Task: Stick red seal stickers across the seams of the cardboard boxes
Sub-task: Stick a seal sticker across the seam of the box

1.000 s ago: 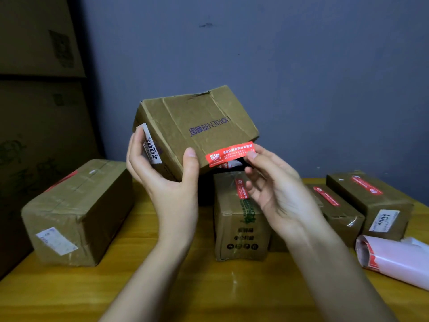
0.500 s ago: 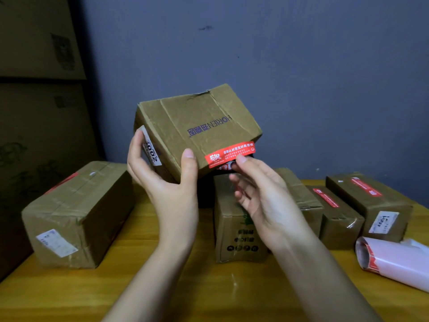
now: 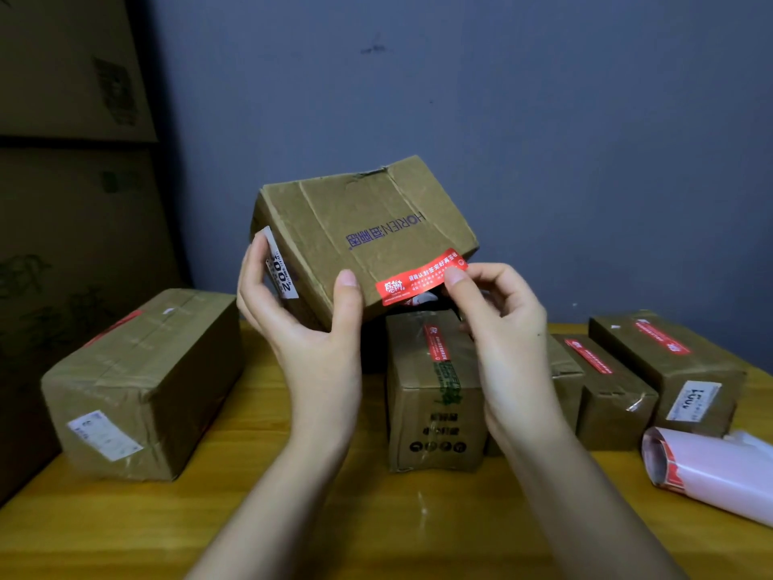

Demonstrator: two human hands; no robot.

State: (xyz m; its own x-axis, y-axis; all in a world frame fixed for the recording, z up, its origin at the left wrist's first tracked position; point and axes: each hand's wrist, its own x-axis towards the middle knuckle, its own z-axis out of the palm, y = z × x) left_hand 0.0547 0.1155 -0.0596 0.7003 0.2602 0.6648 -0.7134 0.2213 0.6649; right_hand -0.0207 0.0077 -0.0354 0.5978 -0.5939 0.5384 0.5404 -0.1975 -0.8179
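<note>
I hold the cardboard box [image 3: 359, 232] tilted above the worktop [image 3: 376, 529], left hand [image 3: 309, 328] curled round its lower corner so the edge faces me. My right hand [image 3: 502, 320] presses a fingertip on the red seal sticker [image 3: 420, 276] lying along that edge, other fingers loosely curled, probably to fold it over.

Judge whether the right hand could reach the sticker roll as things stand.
Probably yes: the right hand is only pressing the red seal sticker, and the sticker roll lies uncovered on that side.
</note>
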